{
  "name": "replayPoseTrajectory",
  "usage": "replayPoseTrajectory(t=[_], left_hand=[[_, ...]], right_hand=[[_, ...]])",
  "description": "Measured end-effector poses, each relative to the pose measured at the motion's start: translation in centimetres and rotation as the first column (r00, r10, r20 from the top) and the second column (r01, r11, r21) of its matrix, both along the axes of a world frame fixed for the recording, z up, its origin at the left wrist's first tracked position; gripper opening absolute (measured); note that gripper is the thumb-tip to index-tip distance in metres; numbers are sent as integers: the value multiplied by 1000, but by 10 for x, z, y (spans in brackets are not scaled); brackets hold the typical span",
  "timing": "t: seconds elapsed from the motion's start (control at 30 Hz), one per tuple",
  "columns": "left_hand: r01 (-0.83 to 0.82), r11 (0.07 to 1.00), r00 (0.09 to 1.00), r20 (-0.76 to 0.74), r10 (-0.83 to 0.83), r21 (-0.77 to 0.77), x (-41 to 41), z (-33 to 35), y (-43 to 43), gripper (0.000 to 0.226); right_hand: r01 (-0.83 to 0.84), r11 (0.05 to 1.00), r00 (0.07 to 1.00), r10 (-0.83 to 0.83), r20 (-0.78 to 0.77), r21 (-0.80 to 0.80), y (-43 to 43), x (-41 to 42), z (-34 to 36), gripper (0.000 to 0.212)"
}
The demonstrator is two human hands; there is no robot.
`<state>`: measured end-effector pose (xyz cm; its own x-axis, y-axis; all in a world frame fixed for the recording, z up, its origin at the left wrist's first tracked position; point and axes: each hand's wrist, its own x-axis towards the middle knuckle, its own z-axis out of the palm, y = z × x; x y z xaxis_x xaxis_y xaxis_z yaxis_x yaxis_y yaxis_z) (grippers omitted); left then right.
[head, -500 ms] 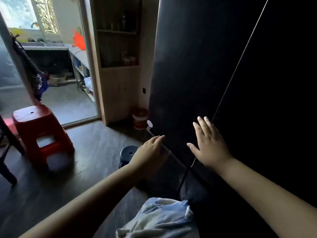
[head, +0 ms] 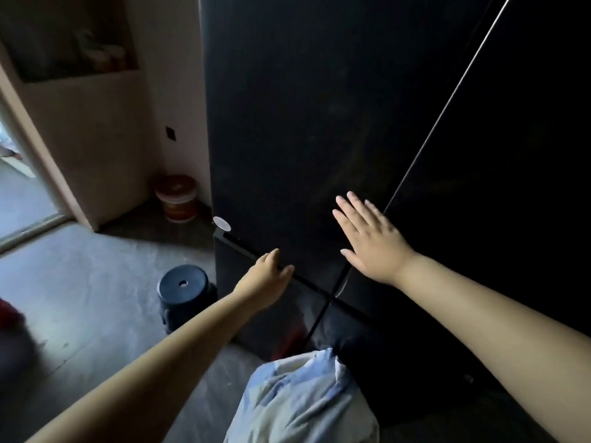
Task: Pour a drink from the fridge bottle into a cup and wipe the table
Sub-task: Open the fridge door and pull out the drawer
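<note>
A tall black fridge (head: 287,123) fills the middle and right of the head view, its doors closed, with a vertical seam between the upper doors and a horizontal seam below them. My left hand (head: 265,278) is at the horizontal seam under the upper left door, and its fingertips curl into the gap at the door's lower edge. My right hand (head: 371,241) lies flat with straight fingers on the same door, just left of the vertical seam. No bottle, cup or table is in view.
A dark round stool (head: 183,287) stands on the grey floor by the fridge's left corner. A red and white bucket (head: 176,198) sits against the wall behind it. A wooden cabinet (head: 89,139) is at the left. My light blue clothing (head: 303,398) shows at the bottom.
The view has swung right and closer to the fridge, so the red stool has left the frame. Both hands stay on the upper left door, in nearly the same spots.
</note>
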<state>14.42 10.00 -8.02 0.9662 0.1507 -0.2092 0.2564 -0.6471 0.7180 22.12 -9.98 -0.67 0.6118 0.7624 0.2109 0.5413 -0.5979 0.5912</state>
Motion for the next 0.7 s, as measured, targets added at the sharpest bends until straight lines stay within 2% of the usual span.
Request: replayPoseTrajectory(t=[0.07,0.13,0.23,0.3,0.43,0.53,0.6,0.7], left_hand=[[-26,990,997,-72,16,-135,13,-12,9,62],[-97,938,988,-144,52,-334,26,-26,14,61],[-222,741,959,-278,51,-634,43,-44,13,58],[-303,613,934,-354,40,-730,52,-55,9,55],[-462,285,879,-476,21,-840,68,-75,0,64],[-551,45,835,-550,30,-833,81,-95,-9,58],[-592,-39,802,-593,65,-805,87,-104,-18,50],[-606,-119,783,-616,84,-786,96,-117,-28,61]], right_hand=[[86,993,996,-85,19,-85,4,7,-9,84],[151,977,988,-145,54,-150,5,9,-14,85],[214,952,975,-195,105,-219,3,13,-19,85],[223,939,973,-195,127,-261,0,16,-22,85],[217,929,973,-180,144,-299,-4,18,-19,83],[212,930,975,-178,136,-299,-5,21,-20,85],[212,930,975,-181,131,-300,-5,22,-21,87],[191,938,980,-168,102,-288,-6,24,-22,88]])
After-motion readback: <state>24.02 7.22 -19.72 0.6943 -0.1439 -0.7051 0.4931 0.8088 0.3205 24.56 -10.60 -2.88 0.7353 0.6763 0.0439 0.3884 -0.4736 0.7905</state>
